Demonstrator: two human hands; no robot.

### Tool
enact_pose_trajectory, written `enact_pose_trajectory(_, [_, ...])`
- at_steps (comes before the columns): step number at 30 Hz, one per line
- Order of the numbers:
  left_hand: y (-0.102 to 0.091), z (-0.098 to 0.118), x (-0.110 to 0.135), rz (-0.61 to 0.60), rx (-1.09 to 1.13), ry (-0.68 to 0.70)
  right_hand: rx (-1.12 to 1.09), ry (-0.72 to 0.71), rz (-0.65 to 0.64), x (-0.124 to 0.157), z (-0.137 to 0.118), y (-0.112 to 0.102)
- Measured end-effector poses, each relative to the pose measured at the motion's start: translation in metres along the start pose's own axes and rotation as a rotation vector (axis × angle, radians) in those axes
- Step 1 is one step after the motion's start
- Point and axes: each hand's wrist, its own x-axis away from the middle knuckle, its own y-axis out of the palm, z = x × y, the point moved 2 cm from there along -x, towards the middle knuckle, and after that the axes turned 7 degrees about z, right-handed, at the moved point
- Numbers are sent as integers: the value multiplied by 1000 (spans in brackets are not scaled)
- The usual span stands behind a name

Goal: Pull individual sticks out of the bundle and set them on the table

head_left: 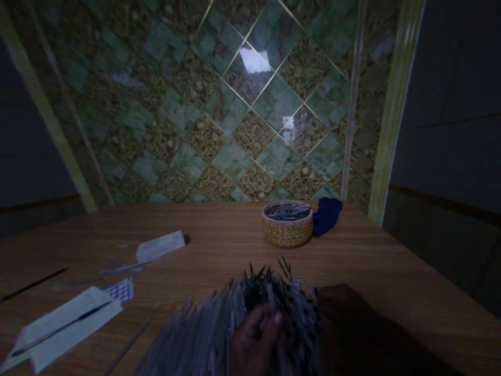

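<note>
In front of me sits a broad rounded piece (199,334) covered with many narrow, overlapping grey strips that look like feathers. Dark pointed tips (262,274) stick up along its top edge. My left hand (256,337) lies over its middle, thumb and fingers pinched on one pale grey strip (271,298). At the piece's right edge is my right hand (344,308), deep in shadow. Its fingers are too dark to tell whether they grip the edge or only rest against it.
A woven basket (287,235) full of similar grey strips stands farther back, beside a dark blue cloth (327,215). A white box (161,246), paper sheets (74,324) with a dark slender strip on them, a thin stick (127,347) and a black rod (35,284) lie to the left.
</note>
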Motion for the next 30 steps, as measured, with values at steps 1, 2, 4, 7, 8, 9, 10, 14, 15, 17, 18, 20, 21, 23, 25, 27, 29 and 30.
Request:
enact_pose_trajectory(1, [-1,2,0,54,3,6,16,-19,9,-10,-2,-1])
enact_pose_trajectory(2, [-1,4,0,87,4,11,36,-44,21,-20,-5,-1])
enact_pose_trajectory(4, [-2,7,-1,115,24,8,74,-115,41,-35,-14,0])
enact_pose_trajectory(7, [-3,10,-1,94,72,-21,128,-267,33,-51,-30,5])
enact_pose_trajectory(8, [-4,10,-2,84,77,-26,145,-318,22,-56,-35,7])
enact_pose_trajectory(9, [-4,9,-2,76,74,-29,162,-365,10,-61,-38,9])
enact_pose_trajectory(10, [-5,7,-2,66,70,-30,180,-409,-2,-65,-41,12])
enact_pose_trajectory(14, [-7,-2,-6,18,65,-36,253,-524,-62,-81,-42,20])
enact_pose_trajectory(15, [-8,-4,-7,15,47,-23,267,-541,-80,-84,-42,22])
enact_pose_trajectory(17, [-9,-5,-8,18,-5,17,284,-567,-112,-87,-40,24])
enact_pose_trajectory(18, [-10,-4,-8,20,-26,32,287,-577,-125,-88,-40,25])
enact_pose_trajectory(20, [-10,-4,-8,13,-49,38,283,-590,-144,-87,-42,24])
enact_pose_trajectory(21, [-11,-3,-8,7,-58,35,275,-592,-148,-87,-43,23])
enact_pose_trajectory(23, [-11,-4,-8,-7,-88,38,242,-584,-143,-85,-46,20])
enact_pose_trajectory(25, [-11,-7,-10,-26,-119,52,179,-562,-119,-84,-47,15])
enact_pose_trajectory(27, [-11,-12,-12,-47,-136,57,82,-528,-77,-82,-47,9])
enact_pose_trajectory(29, [-10,-17,-13,-63,-148,62,-45,-467,-9,-79,-45,2])
enact_pose_trajectory(30, [-10,-19,-14,-70,-154,67,-121,-420,33,-76,-44,-3])
